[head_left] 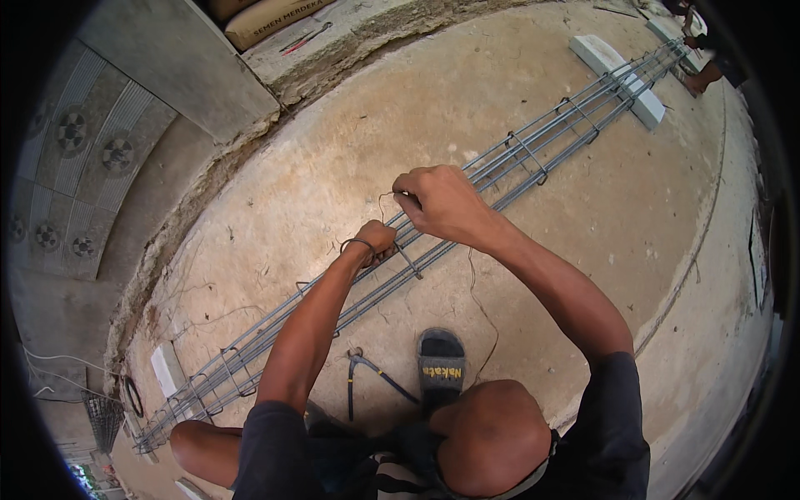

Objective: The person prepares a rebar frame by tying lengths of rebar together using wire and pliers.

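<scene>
My left hand (377,239) is closed around the steel rebar cage (525,154) beside a square stirrup (408,261); a dark loop circles that wrist. Just above and to the right, my right hand (437,200) pinches a thin tie wire (382,204), which rises from near my left fingers. The long cage of bars and stirrups runs diagonally from lower left to upper right. Pincers with dark and yellow handles (383,379) lie open on the concrete below it, beside my sandaled foot (442,354).
White blocks (596,54) (164,367) lie under the cage's ends. Another person (712,62) is at the far upper-right end. Stacked sacks (271,21), red-handled pliers (296,46) on a rough ledge, leaning tiles (75,158) and a wire mesh roll (100,417) edge the floor.
</scene>
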A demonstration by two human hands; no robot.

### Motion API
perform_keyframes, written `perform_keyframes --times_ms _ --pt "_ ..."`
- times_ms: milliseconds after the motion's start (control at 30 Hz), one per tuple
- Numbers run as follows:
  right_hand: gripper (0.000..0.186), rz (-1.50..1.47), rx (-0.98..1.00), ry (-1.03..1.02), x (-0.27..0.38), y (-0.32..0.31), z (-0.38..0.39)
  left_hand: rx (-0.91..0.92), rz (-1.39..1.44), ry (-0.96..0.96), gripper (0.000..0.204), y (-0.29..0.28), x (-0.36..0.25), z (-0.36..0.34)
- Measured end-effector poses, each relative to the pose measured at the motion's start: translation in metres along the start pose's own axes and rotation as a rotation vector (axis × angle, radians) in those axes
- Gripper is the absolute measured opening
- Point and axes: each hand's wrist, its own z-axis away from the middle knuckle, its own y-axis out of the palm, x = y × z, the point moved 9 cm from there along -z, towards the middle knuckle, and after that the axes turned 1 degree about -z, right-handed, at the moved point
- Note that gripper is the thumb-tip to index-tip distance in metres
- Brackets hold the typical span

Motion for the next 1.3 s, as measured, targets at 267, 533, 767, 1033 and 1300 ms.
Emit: perform_keyframes --times_ms 267,533,767,1033,1300 --pt "0.006 0.433 0.394 -0.547 0.025 0.028 0.008 0.109 0.826 -0.221 0.02 0.021 0.046 -0.001" --pt "0.031 -0.234 0.464 0.203 -0.02 0.044 0.104 -0.284 -0.183 0.519 0.043 0.005 0.038 0.074" --pt "0.045 -0.571 0.598 0.386 -0.037 0.079 0.137 0.023 -0.809 0.35 0.028 0.089 0.201 0.134" --pt "0.081 -1.098 0.503 0.679 -0.081 0.098 0.117 -0.127 -0.507 0.002 0.05 0.103 0.287 0.121" --pt "0.057 -0.888 0.773 0.644 -0.084 0.185 0.146 -0.05 -0.111 0.059 0.045 0.073 0.223 0.172"
